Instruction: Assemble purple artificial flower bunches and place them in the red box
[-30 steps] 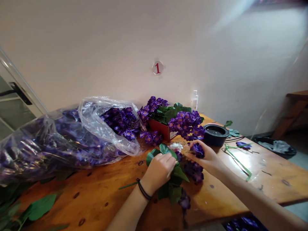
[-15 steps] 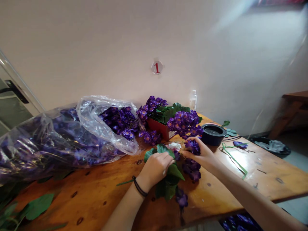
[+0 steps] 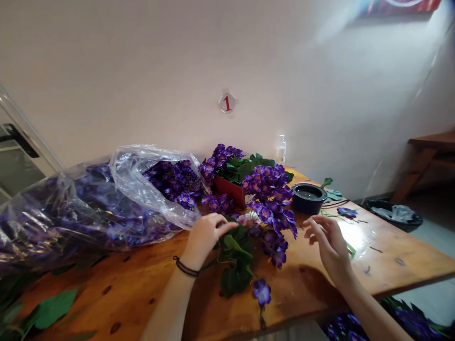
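Note:
My left hand (image 3: pixel 206 236), with dark bands on its wrist, is closed around the leafy stem of a purple artificial flower spray. Its green leaves (image 3: pixel 235 265) hang below the fingers. To the right, the spray's purple blossoms (image 3: pixel 272 227) fan out over the table; some overlap the bunch behind. My right hand (image 3: pixel 329 246) hovers beside the blossoms, apart from them, its fingers loosely bent with nothing in them. A loose blossom (image 3: pixel 262 291) lies near the table's front edge.
A clear plastic bag (image 3: pixel 88 208) full of purple flowers spreads across the left. Behind stand a red box (image 3: pixel 231 189) of flowers, a small bottle (image 3: pixel 281 149) and a dark round container (image 3: pixel 308 198). A bin (image 3: pixel 393 215) sits beyond the wooden table (image 3: pixel 408 263).
My right hand has let go of the blossoms and drawn away right. My left hand has shifted left with the stem, and the leaves and blossoms have turned. The view has moved slightly.

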Action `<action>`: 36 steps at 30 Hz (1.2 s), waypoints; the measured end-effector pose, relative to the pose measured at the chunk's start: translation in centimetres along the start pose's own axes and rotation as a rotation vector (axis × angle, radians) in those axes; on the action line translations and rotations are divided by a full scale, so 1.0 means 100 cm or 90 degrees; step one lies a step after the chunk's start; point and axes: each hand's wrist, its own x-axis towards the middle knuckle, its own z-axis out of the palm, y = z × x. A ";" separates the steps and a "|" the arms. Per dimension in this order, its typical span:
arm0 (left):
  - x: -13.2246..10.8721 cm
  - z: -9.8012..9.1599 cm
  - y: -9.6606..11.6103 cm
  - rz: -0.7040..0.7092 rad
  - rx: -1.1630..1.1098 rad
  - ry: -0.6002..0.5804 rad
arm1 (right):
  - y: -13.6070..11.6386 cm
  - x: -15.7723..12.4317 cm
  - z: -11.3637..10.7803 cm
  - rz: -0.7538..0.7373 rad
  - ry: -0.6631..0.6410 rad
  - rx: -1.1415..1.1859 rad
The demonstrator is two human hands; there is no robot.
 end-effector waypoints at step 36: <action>0.025 -0.072 0.049 0.029 -0.324 0.258 | -0.108 0.066 0.133 0.010 -0.205 0.174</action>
